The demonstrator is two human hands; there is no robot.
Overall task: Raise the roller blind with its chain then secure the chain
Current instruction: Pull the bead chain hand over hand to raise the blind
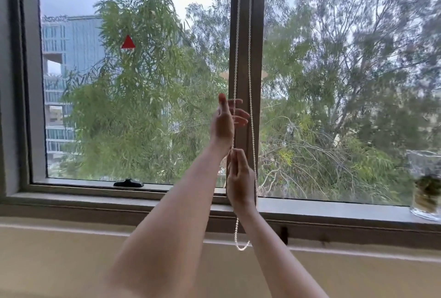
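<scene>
A white bead chain hangs as a long loop in front of the window's middle post, and its bottom bend dangles below the sill. My right hand is lower down, fingers pinched on the left strand of the chain. Above it, my left hand is raised with its fingers spread around that same strand, not gripping it. The right strand hangs free beside both hands. No blind fabric shows over either pane; the roller is out of view above.
A black window latch sits on the left pane's lower frame. At the far right of the sill stands a glass jar with a plant. A small dark fitting sits on the frame under the sill. A red triangle sticker marks the left glass.
</scene>
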